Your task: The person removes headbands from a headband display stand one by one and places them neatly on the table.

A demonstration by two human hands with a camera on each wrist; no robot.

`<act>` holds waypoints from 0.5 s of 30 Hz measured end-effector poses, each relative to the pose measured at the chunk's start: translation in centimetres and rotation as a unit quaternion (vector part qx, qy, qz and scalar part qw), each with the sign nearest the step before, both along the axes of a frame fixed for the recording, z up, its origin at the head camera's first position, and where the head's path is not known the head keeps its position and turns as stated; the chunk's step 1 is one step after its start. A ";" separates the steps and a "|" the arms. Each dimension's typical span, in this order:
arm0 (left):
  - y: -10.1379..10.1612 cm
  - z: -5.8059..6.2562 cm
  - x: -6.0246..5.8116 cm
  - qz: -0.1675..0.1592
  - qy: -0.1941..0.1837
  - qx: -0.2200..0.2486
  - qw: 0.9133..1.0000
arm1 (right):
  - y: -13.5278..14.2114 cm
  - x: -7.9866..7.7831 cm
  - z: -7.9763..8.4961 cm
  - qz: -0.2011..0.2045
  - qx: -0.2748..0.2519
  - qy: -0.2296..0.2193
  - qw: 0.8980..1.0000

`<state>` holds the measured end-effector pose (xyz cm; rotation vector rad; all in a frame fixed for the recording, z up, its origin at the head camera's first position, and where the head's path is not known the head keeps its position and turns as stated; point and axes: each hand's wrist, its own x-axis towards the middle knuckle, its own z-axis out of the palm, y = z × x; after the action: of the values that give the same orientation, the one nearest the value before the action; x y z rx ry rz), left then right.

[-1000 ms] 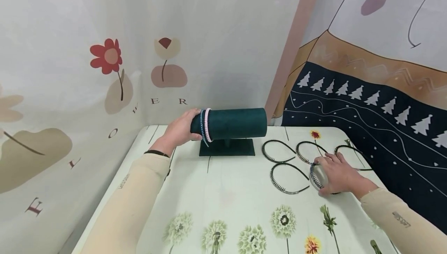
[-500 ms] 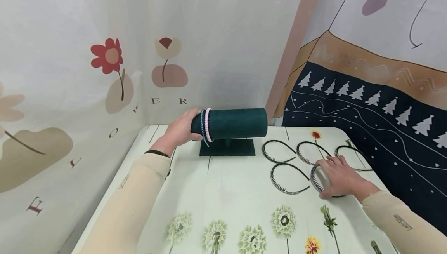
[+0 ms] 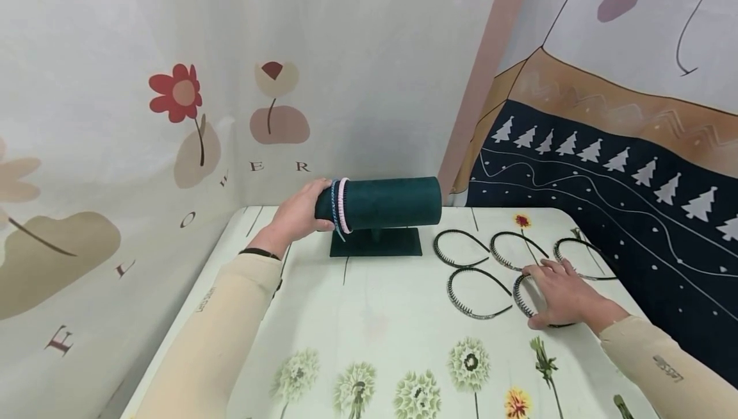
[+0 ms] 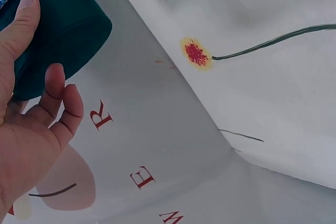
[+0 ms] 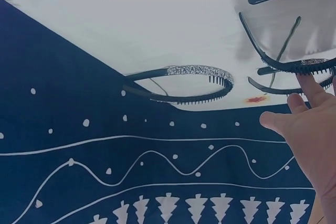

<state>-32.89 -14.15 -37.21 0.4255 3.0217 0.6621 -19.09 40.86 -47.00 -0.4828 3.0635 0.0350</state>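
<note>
A dark green velvet cylinder display stand (image 3: 398, 201) stands at the back of the table. My left hand (image 3: 300, 214) grips its left end, thumb in front; the left wrist view shows fingers beside that end. A blue braided-looking headband (image 3: 333, 204) and a pink headband (image 3: 342, 207) circle the cylinder near the thumb. At the right, my right hand (image 3: 562, 294) holds a dark toothed headband (image 3: 517, 297) at the tabletop, thumb and fingers spanning it. The hand hides part of this headband. In the right wrist view the fingers (image 5: 313, 90) touch a toothed band.
Several other black toothed headbands lie beside it: one (image 3: 436, 249) near the stand, one (image 3: 451, 291) below it, one (image 3: 494, 249) further right, one (image 3: 557, 249) at the table's right edge. The white flowered table (image 3: 375, 316) meets curtains behind and at the right.
The headband under my right hand has gone from raised and tilted to lying flatter on the table. The right hand has shifted slightly right. My left hand stays on the stand.
</note>
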 end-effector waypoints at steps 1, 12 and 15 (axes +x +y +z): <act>0.0 0.0 0.0 0.000 0.000 0.001 1.000 | 0.0 0.0 0.0 0.000 0.000 0.000 1.000; 0.0 0.1 0.1 -0.005 -0.001 0.004 1.000 | -0.3 0.1 0.2 -0.006 -0.004 -0.025 1.000; 0.0 0.0 0.2 -0.004 -0.001 0.004 1.000 | -0.4 0.1 0.2 -0.012 -0.007 -0.035 0.999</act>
<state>-32.70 -14.14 -37.17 0.4376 3.0150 0.6730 -18.98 40.44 -46.83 -0.4375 3.0035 -0.0041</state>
